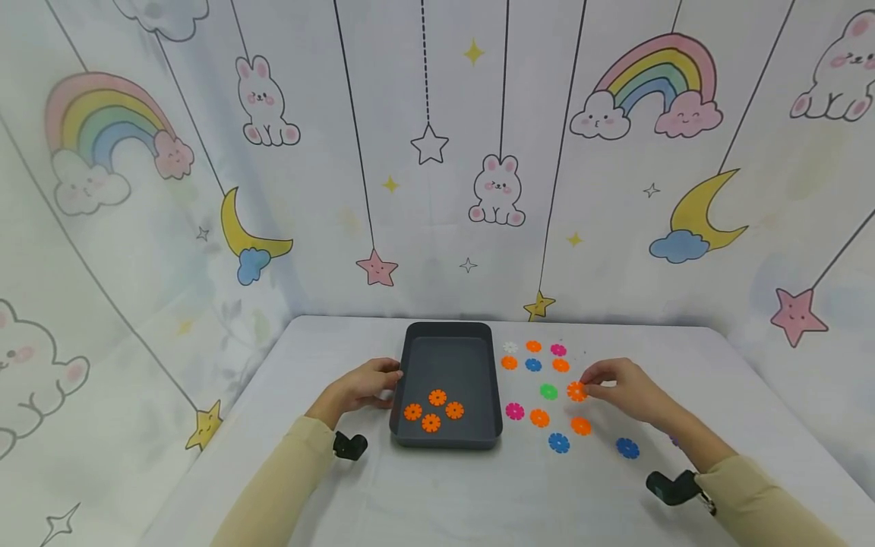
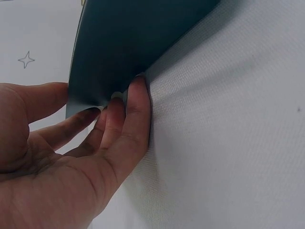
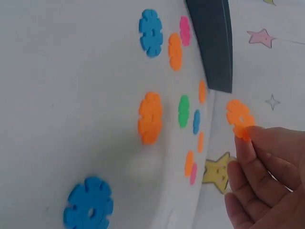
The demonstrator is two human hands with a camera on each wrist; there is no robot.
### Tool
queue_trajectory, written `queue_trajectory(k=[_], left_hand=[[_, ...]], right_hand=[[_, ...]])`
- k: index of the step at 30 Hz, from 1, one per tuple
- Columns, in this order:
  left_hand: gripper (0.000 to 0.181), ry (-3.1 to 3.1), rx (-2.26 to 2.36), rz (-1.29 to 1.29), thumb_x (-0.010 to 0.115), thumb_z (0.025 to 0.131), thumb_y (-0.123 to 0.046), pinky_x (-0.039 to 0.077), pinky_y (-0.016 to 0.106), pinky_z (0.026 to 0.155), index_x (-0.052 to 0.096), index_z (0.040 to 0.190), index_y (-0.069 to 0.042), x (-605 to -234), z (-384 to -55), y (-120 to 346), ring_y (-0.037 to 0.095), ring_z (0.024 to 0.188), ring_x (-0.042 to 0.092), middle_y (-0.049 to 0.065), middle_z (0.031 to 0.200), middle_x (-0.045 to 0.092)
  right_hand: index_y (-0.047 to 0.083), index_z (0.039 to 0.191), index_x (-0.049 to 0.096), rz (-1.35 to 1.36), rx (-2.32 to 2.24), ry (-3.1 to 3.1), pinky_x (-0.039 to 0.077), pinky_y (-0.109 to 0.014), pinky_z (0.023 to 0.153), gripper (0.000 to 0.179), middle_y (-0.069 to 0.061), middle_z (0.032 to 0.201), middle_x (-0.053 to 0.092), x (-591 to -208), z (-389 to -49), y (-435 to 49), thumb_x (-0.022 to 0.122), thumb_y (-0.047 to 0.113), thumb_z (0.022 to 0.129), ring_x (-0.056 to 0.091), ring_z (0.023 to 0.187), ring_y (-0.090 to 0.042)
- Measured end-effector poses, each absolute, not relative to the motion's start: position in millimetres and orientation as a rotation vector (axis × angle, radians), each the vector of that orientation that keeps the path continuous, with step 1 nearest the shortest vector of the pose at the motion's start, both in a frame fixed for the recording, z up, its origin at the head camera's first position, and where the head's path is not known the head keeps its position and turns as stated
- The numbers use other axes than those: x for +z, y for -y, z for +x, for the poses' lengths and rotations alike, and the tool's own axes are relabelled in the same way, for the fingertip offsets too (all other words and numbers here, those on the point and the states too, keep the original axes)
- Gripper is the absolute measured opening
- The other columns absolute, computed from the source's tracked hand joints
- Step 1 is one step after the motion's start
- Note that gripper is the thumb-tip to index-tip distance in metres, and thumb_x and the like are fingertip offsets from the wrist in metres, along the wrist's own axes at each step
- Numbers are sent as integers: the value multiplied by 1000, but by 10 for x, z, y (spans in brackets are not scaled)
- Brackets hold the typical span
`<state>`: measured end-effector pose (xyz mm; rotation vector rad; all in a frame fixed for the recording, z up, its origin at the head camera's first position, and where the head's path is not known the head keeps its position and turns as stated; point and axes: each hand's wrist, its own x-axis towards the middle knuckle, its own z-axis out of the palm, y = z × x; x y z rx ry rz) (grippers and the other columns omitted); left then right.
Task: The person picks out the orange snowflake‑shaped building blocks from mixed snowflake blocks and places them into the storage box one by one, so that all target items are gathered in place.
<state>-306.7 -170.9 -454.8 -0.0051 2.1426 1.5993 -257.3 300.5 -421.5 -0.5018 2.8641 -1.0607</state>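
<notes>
A dark grey tray (image 1: 447, 361) lies on the table, with several orange flower-shaped discs (image 1: 437, 397) in its near half. At the tray's left side, my left hand (image 1: 365, 386) holds its edge. In the left wrist view, the thumb touches the tray's rim and the fingertips (image 2: 138, 86) are against its lower side. Right of the tray, my right hand (image 1: 625, 389) pinches one orange notched disc (image 3: 239, 117) between thumb and index finger. That disc is held above the table, apart from the others.
Loose notched discs lie right of the tray: a green disc (image 1: 549, 392), a white disc (image 1: 510, 347), several orange, pink and blue ones. A blue disc (image 1: 627, 448) lies below my right hand. A patterned curtain (image 1: 437, 190) hangs behind the white table (image 1: 519, 501).
</notes>
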Motion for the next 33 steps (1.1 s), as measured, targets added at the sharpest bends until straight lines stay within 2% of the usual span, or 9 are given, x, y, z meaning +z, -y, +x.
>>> queue_trajectory(k=[9,19,33], left_hand=[[48,-2141,1591,-9,51,108,-16,59,45,87,40,151,3,-4534,-3053,1696,34,124,57,22,144,53],[49,-2149,1591,-11,51,108,-16,59,47,89,40,152,3,-4543,-3056,1696,34,124,56,22,144,52],[49,-2154,1580,-14,51,108,-15,59,45,88,40,152,3,-4515,-3054,1690,34,124,56,21,144,52]], right_hand=[[9,103,75,-518,-1092,-2832,58,-43,88,9,2,95,71,-4197,-2658,-2631,73,14,96,65,103,-26],[11,102,75,-590,-1159,-2763,58,-40,86,7,2,94,71,-4159,-2727,-2172,72,14,96,64,102,-24],[11,99,74,-759,-1170,-2725,57,-34,81,6,4,93,70,-4281,-2889,-1687,70,8,96,64,94,-19]])
